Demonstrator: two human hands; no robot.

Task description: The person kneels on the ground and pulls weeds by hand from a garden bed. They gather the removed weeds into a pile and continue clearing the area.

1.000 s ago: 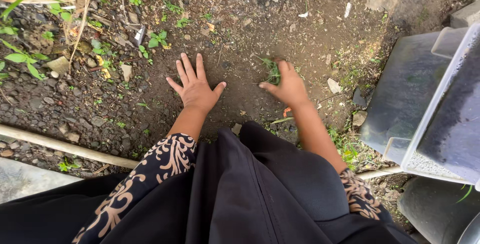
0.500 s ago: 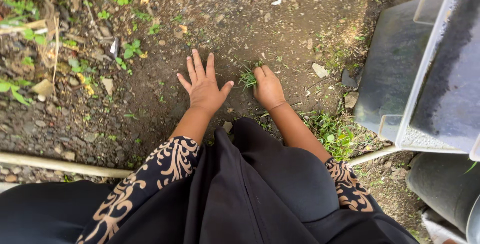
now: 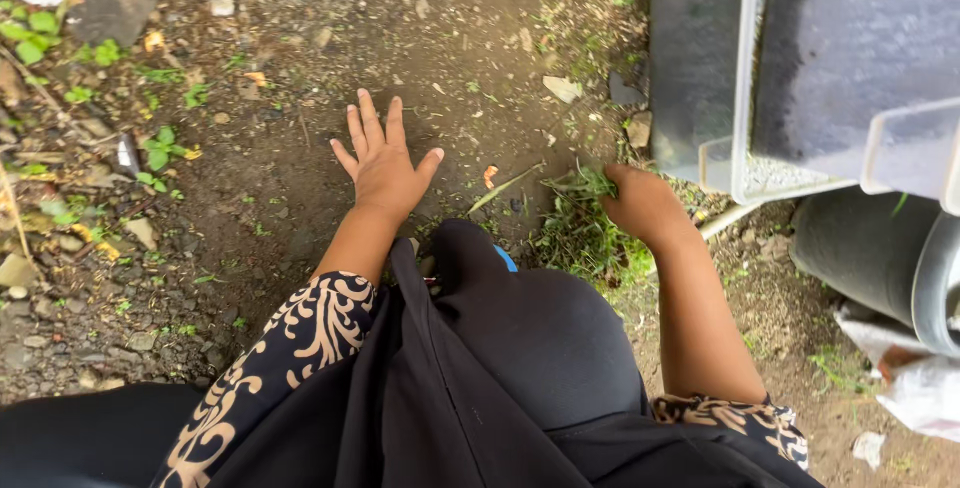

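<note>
My left hand rests flat on bare dark soil with its fingers spread, holding nothing. My right hand is closed around a small tuft of green weeds, at the top of a patch of low grass just left of the grey bins. My knees, in black cloth, fill the lower middle of the view, with patterned black-and-tan sleeves on both arms.
A grey plastic bin with a pale rim stands at the upper right, a dark round container below it. Small green weeds, stones and dry leaves lie scattered on the left. Crumpled white plastic lies at the right edge.
The view has shifted, so the bins look nearer. My right hand has moved right toward the grass patch and closed on a tuft of weeds. My left hand stays flat on the soil.
</note>
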